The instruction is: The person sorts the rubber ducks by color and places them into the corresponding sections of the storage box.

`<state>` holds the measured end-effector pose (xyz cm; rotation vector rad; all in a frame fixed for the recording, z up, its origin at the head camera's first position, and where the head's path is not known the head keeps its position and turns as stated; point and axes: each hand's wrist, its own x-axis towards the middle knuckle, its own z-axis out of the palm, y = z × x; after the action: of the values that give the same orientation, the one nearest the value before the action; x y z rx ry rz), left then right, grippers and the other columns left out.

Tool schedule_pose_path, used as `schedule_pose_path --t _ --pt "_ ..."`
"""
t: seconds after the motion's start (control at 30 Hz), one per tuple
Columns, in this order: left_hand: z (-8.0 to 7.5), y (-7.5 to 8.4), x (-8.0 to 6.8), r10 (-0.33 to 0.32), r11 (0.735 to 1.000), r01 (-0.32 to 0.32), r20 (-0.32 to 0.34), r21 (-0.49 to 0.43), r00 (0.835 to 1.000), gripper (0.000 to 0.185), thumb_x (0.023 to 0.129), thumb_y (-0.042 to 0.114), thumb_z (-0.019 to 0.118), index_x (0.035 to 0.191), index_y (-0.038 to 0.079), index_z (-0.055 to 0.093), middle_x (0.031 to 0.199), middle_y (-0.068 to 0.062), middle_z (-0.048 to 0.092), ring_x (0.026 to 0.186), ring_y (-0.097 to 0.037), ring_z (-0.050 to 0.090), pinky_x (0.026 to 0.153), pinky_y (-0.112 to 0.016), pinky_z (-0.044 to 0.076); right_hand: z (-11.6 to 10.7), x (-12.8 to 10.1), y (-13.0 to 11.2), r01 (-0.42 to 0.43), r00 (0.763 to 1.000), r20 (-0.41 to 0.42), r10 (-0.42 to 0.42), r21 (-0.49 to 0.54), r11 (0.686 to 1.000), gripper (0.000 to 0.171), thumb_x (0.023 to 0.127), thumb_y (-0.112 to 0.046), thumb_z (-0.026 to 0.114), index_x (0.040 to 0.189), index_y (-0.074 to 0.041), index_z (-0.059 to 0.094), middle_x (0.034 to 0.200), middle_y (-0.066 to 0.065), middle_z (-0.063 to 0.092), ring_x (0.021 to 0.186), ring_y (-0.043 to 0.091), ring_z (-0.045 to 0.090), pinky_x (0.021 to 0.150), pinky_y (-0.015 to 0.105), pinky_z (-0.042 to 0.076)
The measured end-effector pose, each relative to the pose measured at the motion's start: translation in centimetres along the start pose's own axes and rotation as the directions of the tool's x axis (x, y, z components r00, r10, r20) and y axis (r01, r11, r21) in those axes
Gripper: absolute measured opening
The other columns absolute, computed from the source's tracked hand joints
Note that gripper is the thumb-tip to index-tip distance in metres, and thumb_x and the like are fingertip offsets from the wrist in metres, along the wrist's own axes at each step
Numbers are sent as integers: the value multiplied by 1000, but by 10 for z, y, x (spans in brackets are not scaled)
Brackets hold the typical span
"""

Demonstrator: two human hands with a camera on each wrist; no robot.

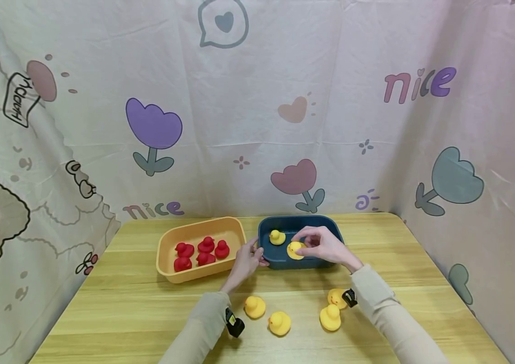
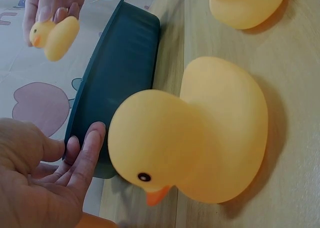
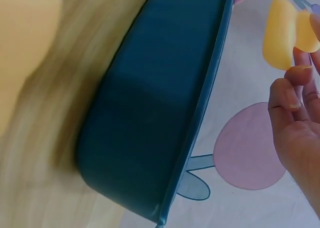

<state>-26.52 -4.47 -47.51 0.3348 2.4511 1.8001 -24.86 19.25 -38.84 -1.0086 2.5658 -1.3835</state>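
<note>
Left hand (image 1: 245, 261): gripping blue bin (image 1: 280, 264) by left end | right hand (image 1: 326, 244): pinching duck (image 1: 293, 251) above bin | second duck (image 1: 277, 237): inside bin

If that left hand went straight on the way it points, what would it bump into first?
Most likely the left end of the dark blue bin: the fingers of the left hand seem to rest against it, though depth is unclear.

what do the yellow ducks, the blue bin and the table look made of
Yellow ducks: probably soft rubber or vinyl, matte, judging by smooth, softly shaded bodies. Blue bin: likely moulded plastic, slightly satin, with a thin rim and faint sheen. Table: wood or wood-print laminate; streaky grain shows, but which is unclear.
</note>
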Motion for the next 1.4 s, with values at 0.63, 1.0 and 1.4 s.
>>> schedule_pose_path --t 0.63,1.0,1.4 --pt "0 -1 0 -5 1000 5 6 -10 1000 49 93 9 43 139 1 27 88 -20 55 70 -29 67 72 -44 55 9 36 39 -9 999 -45 11 48 999 26 74 -18 71 98 -10 65 78 14 58 57 21 48 47 18 42" --pt "0 -4 1 -20 1000 20 6 7 1000 50 93 9 44 139 2 27 86 -16 55 71 -28 67 72 -41 56 16 51 51 -36 999 -14 36 23 999 25 75 -18 71 98 -9 65 70 8 57 57 16 49 50 20 45" --pt "-1 -2 0 7 999 -7 0 40 1000 49 93 10 44 138 1 28 82 -15 55 69 -27 68 69 -36 57 27 57 62 -197 980 24 197 -2 980 25 71 -20 74 93 -13 67 90 7 63 66 20 51 54 21 46"
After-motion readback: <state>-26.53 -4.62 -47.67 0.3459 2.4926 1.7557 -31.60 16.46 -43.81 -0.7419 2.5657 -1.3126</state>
